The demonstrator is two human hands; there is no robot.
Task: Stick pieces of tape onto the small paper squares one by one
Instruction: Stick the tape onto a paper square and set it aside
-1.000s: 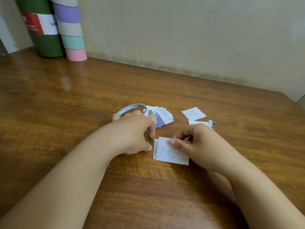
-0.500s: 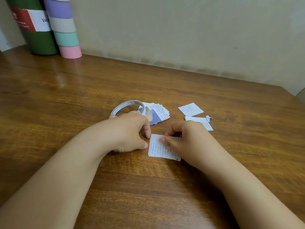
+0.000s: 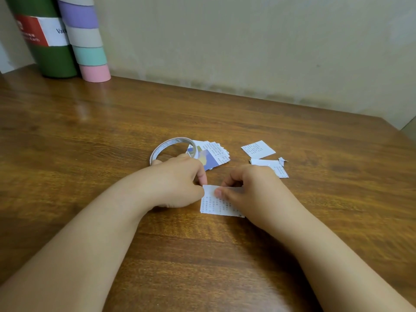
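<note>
on the worktop [image 3: 315,221], both hands pinching one printed paper square [image 3: 219,204]: left hand [image 3: 180,183] at its corner, right hand [image 3: 249,190] with thumb on top; tape roll [image 3: 167,147] just behind.

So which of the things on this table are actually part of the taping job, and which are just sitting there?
Part of the job:
- tape roll
- paper square under both hands: left hand, right hand
- stack of squares
- loose squares to the right

Just lying about:
- green canister
- pastel striped tube
</note>
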